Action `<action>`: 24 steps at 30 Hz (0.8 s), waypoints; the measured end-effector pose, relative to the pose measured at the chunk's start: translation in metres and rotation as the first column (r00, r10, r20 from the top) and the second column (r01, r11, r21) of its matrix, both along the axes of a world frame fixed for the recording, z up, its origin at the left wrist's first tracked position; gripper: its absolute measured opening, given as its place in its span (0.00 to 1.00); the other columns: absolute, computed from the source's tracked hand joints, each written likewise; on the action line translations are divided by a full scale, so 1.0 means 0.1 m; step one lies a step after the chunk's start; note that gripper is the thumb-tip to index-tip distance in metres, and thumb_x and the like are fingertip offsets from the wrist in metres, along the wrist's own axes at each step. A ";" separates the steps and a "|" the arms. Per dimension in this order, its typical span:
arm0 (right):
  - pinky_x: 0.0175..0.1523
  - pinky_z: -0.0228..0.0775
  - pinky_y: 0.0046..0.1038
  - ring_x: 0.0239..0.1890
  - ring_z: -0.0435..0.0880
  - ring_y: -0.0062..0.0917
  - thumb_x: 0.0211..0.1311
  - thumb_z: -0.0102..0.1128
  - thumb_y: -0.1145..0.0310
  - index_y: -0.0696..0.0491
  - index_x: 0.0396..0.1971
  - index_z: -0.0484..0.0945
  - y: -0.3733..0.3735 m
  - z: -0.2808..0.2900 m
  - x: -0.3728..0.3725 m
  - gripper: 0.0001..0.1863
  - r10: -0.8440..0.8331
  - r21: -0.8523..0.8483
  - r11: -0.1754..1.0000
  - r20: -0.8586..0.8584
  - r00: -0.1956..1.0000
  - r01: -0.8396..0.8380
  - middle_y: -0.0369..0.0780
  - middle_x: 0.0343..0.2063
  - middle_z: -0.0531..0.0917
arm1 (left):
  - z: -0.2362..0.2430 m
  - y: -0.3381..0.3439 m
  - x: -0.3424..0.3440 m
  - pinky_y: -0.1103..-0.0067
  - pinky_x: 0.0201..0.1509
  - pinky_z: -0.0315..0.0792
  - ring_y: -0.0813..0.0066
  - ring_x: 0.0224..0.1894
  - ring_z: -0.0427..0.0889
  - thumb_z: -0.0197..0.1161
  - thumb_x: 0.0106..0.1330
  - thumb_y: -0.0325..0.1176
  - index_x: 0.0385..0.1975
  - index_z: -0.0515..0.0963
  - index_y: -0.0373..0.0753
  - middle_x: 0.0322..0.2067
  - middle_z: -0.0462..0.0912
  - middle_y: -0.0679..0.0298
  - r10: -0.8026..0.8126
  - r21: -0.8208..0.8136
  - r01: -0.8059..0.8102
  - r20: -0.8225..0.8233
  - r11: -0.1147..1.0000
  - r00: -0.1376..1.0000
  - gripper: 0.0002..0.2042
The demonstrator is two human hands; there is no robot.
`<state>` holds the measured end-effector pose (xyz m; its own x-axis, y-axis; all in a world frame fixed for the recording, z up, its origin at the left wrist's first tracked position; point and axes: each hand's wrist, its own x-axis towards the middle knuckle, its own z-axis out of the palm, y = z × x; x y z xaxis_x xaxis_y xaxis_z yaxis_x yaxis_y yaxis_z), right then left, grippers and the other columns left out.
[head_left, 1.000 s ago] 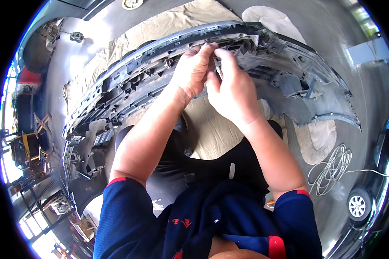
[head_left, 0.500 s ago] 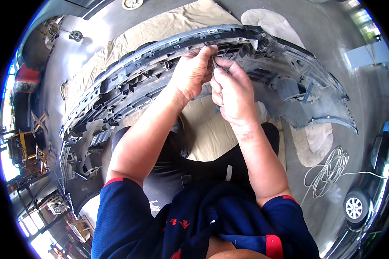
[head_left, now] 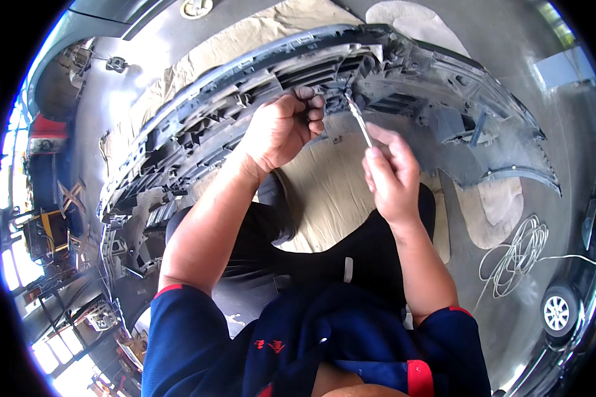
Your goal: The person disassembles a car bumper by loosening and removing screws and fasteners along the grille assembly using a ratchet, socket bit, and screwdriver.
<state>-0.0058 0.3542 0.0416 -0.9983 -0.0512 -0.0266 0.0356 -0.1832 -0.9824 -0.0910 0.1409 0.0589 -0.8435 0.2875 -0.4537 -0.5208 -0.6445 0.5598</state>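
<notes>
We've got our R hand (head_left: pixel 394 175) closed on a slim metal tool (head_left: pixel 361 122), pinched btwn thumb & fingers, tilted w/ its far end nr the ribbed inner side of the car bumper (head_left: pixel 281 74); can't tell if they touch. Our L hand (head_left: pixel 281 129) is just beside the bumper's mid section, fingers bent in; can't tell if it's gripping smth. Bumper's right in front of us, inner face our way, tan cloth (head_left: pixel 331 192) under part of it. Off to the R, a pale coiled cable (head_left: pixel 515 257) sits on the grey floor (head_left: pixel 549 165), nr a car wheel (head_left: pixel 557 312)
</notes>
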 end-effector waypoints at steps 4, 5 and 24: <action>0.25 0.55 0.16 0.20 0.63 0.08 0.74 0.53 0.74 0.58 0.62 0.73 0.33 -0.14 0.33 0.19 -0.021 -0.117 0.993 0.070 0.997 0.029 0.26 0.20 0.71 | 0.08 0.14 0.10 0.83 0.30 0.65 0.78 0.30 0.69 0.46 0.74 0.24 0.42 0.73 0.38 0.36 0.78 0.59 -0.099 -0.069 0.099 0.004 0.993 0.995 0.07; 0.25 0.55 0.16 0.20 0.63 0.08 0.74 0.53 0.74 0.58 0.62 0.73 0.36 -0.15 0.36 0.19 -0.032 -0.124 0.991 0.079 0.996 0.042 0.26 0.20 0.71 | 0.05 0.15 0.12 0.83 0.30 0.64 0.78 0.29 0.68 0.45 0.74 0.25 0.42 0.73 0.38 0.36 0.78 0.59 -0.135 -0.037 0.135 -0.003 0.990 0.991 0.07; 0.28 0.54 0.16 0.21 0.64 0.08 0.73 0.54 0.75 0.57 0.63 0.73 0.58 -0.04 0.59 0.20 -0.038 -0.129 0.991 0.052 0.998 0.044 0.28 0.20 0.72 | -0.11 0.35 0.22 0.81 0.30 0.63 0.78 0.28 0.66 0.51 0.77 0.36 0.45 0.73 0.38 0.34 0.78 0.62 -0.403 0.069 0.407 -0.059 0.911 0.913 0.09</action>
